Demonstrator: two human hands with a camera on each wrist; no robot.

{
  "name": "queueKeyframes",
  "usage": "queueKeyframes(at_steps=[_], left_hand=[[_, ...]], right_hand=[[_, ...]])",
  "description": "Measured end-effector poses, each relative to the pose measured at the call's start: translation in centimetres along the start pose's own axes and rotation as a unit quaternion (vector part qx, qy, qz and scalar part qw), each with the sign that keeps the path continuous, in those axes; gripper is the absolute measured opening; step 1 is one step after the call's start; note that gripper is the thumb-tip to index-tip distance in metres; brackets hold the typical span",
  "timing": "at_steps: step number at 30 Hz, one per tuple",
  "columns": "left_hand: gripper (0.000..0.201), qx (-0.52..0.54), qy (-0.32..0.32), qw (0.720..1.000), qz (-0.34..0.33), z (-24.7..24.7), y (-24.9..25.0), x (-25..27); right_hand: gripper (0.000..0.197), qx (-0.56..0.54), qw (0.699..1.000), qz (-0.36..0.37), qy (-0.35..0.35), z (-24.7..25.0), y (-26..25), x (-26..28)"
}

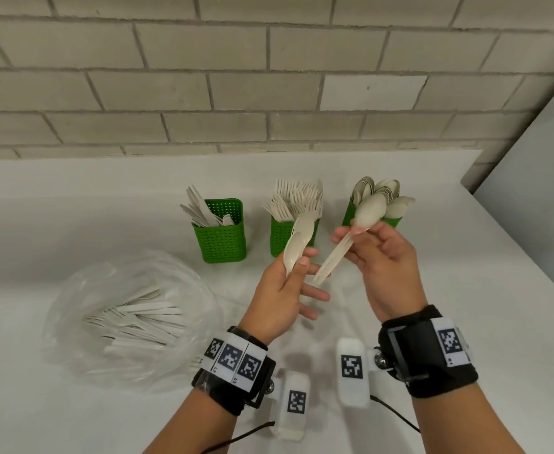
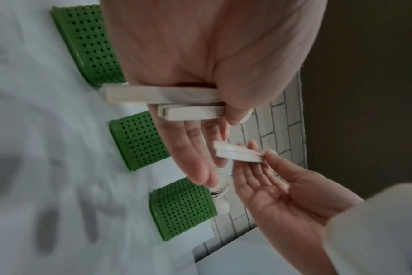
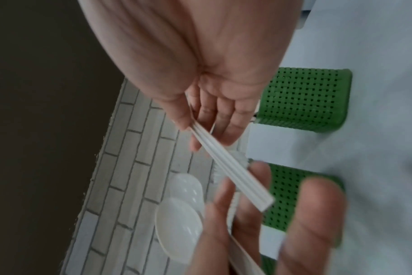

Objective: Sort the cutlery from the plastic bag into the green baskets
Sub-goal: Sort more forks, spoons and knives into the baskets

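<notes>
Spoons (image 1: 365, 209) stacked in our right hand (image 1: 382, 267) point bowls-up toward the spoon basket (image 1: 351, 213), fingers pinching the handles. Our left hand (image 1: 279, 296) pinches more spoons (image 1: 297, 244), their handles hidden behind the palm. Remaining cutlery blurs inside the plastic bag (image 1: 131, 319) on the table (image 1: 72, 217).

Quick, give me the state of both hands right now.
Left hand: pinches a stack of spoons between thumb and fingers.
Right hand: holds another stack of spoons by the handles.
</notes>
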State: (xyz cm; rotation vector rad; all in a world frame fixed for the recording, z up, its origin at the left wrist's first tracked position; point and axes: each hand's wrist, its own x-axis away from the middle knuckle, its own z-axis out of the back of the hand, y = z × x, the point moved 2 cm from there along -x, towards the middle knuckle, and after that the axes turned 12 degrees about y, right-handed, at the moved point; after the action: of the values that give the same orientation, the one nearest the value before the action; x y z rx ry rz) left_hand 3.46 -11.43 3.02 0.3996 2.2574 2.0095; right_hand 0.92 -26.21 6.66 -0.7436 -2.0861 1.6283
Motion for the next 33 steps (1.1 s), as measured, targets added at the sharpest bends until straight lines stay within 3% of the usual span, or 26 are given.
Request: queueKeyframes(at_steps=[2,6,8,12,15,22,28,33], left_hand=[[0.023,0.004,0.003,1.000,-0.003,0.5,0.0,-0.3],[0.028,0.007,0.008,1.000,-0.012,1.0,0.2,-0.6],[0.027,-0.004,0.021,1.000,-0.023,1.0,0.1,-0.8],[0.033,0.036,0.029,0.999,-0.003,0.9,0.2,-0.8],[0.032,0.052,0.034,0.998,0.014,1.0,0.3,-0.8],[0.024,0.043,0.043,0.998,-0.011,1.3,0.8,-0.8],[0.032,0.155,0.039,0.985,0.060,1.8,0.7,-0.7],[0.032,0.147,0.024,0.987,0.065,1.8,0.8,-0.7]], right_hand=[[0.008,-0.012,1.000,0.020,0.013,0.1,-0.8,-0.5],[0.014,0.070,0.994,0.077,0.021,-0.7,-0.9,-0.1],[0.016,0.101,0.993,0.063,0.023,-1.2,0.0,0.2],[0.037,0.167,0.985,0.030,-0.024,-2.4,0.9,0.9],[0.029,0.195,0.978,0.056,-0.056,-3.3,0.6,1.5],[0.020,0.172,0.983,0.041,-0.042,-4.4,1.1,1.5],[0.015,0.146,0.985,0.011,-0.095,-4.4,1.2,1.3],[0.017,0.115,0.987,0.015,-0.116,-4.4,1.2,1.0]])
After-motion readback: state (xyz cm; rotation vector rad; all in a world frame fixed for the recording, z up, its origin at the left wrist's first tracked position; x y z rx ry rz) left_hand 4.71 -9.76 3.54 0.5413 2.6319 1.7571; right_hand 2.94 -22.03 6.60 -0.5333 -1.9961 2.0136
